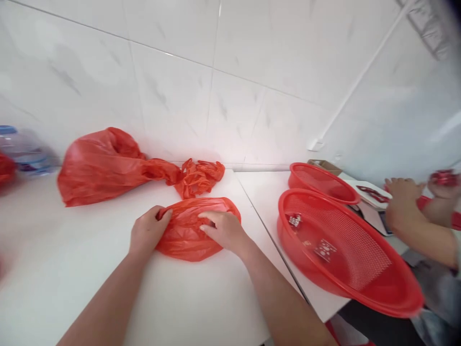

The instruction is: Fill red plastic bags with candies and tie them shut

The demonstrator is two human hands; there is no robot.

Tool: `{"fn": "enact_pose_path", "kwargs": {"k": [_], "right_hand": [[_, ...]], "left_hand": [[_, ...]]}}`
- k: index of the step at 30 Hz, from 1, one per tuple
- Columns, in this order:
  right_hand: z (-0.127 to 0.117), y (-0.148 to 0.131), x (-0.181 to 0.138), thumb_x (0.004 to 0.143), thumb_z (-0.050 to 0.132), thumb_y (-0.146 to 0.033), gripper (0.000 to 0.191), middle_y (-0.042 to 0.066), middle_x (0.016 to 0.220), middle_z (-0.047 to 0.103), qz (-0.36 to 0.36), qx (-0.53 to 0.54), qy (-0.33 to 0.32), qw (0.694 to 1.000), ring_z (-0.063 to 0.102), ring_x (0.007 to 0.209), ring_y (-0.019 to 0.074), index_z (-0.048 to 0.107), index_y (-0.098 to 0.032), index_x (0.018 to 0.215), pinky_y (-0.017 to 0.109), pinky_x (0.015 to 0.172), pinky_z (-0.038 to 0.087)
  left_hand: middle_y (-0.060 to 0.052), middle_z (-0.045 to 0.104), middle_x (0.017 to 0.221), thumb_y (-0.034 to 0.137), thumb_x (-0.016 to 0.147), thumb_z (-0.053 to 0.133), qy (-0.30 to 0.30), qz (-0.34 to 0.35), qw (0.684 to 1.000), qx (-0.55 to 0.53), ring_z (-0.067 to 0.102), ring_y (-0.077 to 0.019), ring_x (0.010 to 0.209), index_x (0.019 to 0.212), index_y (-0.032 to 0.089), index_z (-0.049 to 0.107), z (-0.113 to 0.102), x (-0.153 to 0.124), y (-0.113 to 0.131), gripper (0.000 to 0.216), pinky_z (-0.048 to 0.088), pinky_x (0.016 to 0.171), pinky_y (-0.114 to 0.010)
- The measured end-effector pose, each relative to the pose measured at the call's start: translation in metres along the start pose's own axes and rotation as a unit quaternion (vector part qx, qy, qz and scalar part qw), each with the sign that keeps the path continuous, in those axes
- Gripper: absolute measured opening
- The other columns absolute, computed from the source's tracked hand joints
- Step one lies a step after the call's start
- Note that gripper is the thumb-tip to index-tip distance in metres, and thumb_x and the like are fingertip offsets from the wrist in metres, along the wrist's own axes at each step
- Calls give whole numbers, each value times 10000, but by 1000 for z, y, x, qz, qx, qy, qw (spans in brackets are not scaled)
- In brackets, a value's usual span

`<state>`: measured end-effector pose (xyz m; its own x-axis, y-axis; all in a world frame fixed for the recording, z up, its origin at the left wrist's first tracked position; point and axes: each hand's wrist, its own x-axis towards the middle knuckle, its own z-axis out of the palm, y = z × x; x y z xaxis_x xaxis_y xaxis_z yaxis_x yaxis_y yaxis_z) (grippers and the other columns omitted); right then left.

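A thin red plastic bag lies spread out and wrinkled on the white table in front of me. My left hand is closed on its left edge, thumb on top and fingers curled. Over the bag's right part rests my right hand, its thumb and forefinger apart, touching the plastic. Whether anything lies under the plastic I cannot tell. Just behind is a crumpled piece of red plastic, joined to or touching the twisted neck of a fuller red bag.
Two red mesh baskets stand on the right-hand table, the nearer holding a few small packets. Beyond them are a white tray and a co-worker's arm. A plastic bottle stands at far left; a tiled wall rises behind.
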<state>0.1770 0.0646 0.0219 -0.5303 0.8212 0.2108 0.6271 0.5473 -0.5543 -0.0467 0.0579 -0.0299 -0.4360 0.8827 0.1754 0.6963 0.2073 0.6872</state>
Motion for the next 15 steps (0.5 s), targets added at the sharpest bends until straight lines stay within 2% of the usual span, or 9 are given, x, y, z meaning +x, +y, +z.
{"fn": "enact_pose_path", "kwargs": {"k": [4,7,9,10,11,13,15], "right_hand": [[-32,-16,-46,829,558,-268,262,-19,958,673,-17,21,38,999,593,774,108,645,-293,1075,237,700,447],[-73,-6,-85,850,523,-296,212,13,910,672,6,39,91,995,608,768,126,670,-252,995,223,617,459],[-107,12,-105,840,530,-328,196,32,912,678,50,4,162,985,622,838,164,676,-233,931,273,721,486],[-125,24,-113,846,518,-348,220,37,953,677,85,-20,185,979,621,892,180,667,-236,962,300,780,486],[-143,38,-120,850,505,-370,246,35,978,674,131,-38,179,974,621,916,188,652,-247,1004,316,803,487],[-172,69,-132,823,520,-404,290,32,993,672,230,-90,126,961,629,889,200,634,-261,1048,325,757,501],[-191,103,-145,735,614,-365,409,52,984,674,319,-151,37,935,638,836,216,603,-243,1125,327,695,510]], "left_hand": [[-1,628,769,512,800,442,-13,-3,1000,8,526,-180,686,832,267,597,-1,-1,1,292,347,590,-265],[-17,631,773,479,808,440,-18,-6,1000,10,526,-189,688,831,253,600,-3,-2,3,277,353,582,-272],[-18,631,781,477,817,424,-29,-13,999,16,525,-192,701,846,256,599,-4,-2,3,283,354,577,-270],[-14,631,791,483,822,411,-35,-16,999,19,525,-191,711,862,262,597,-4,-2,4,292,355,580,-268],[-9,631,802,492,828,397,-41,-18,999,22,524,-189,721,880,268,594,-5,-1,4,303,356,587,-265],[-3,632,825,503,834,381,-49,-18,998,26,522,-183,738,910,272,587,-5,-1,4,319,355,601,-258],[-1,630,836,500,832,384,-53,-21,998,29,522,-177,744,922,268,582,-5,0,5,318,352,607,-250]]}}
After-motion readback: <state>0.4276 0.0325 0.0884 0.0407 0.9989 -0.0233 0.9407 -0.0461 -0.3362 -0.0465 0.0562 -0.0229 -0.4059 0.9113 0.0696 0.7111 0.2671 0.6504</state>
